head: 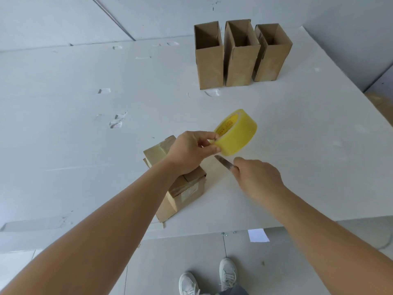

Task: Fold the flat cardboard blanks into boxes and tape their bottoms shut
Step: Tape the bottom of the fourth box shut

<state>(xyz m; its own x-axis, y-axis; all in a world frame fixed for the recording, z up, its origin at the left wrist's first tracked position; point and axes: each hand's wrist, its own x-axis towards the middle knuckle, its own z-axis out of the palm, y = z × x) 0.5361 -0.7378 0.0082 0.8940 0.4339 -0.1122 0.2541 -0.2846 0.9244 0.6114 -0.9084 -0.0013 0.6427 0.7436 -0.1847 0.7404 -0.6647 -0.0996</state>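
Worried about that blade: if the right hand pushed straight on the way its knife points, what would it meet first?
Probably the yellow tape roll held by the left hand, or that hand's fingers; depth is unclear.

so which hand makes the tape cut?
Right hand: it already grips the knife, blade tip just under the tape roll. The left hand is busy pinching the roll above the box.

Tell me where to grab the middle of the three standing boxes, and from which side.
Probably best from above: the middle box stands upright with its top open, so pinch its near wall at the rim, fingers inside and thumb outside. The left box and right box crowd its sides, leaving little room there.
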